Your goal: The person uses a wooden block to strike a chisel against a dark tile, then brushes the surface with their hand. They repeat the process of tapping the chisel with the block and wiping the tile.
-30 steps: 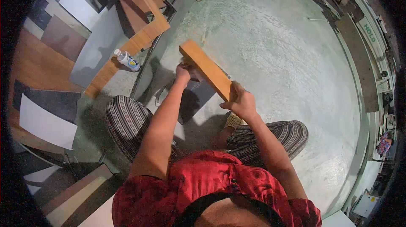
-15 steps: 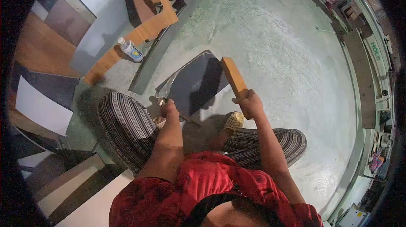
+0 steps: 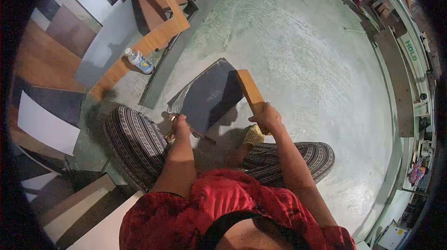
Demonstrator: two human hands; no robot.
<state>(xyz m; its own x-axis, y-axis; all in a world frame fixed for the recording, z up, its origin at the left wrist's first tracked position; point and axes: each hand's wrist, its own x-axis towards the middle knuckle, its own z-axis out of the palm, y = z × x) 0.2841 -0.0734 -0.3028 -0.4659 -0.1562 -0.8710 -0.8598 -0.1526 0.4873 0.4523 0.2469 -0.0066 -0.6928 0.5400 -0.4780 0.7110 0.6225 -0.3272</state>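
Observation:
My right hand (image 3: 267,118) is wrapped round the near end of a rectangular wooden block (image 3: 250,91), which slants up and to the left. The block's far end overlaps the right side of a dark grey board (image 3: 209,94) in this view. At that board's lower left corner, my left hand (image 3: 181,126) is closed on a thin brown strip (image 3: 204,138) that sticks out to its right; the grip hides its middle. The board's left edge looks frayed and pale. A yellow slipper (image 3: 254,134) is on my foot, close below the block.
A plastic bottle (image 3: 139,61) stands at the left beside a wooden frame piece (image 3: 160,33) and a long grey rail (image 3: 160,70). Boards and panels (image 3: 46,122) are stacked along the left. Planks and a rail marked HOLD (image 3: 409,50) line the right side of the concrete floor (image 3: 321,73).
The whole view has shifted slightly. My right hand and the block have come a little lower, towards me. Both hands keep their grip.

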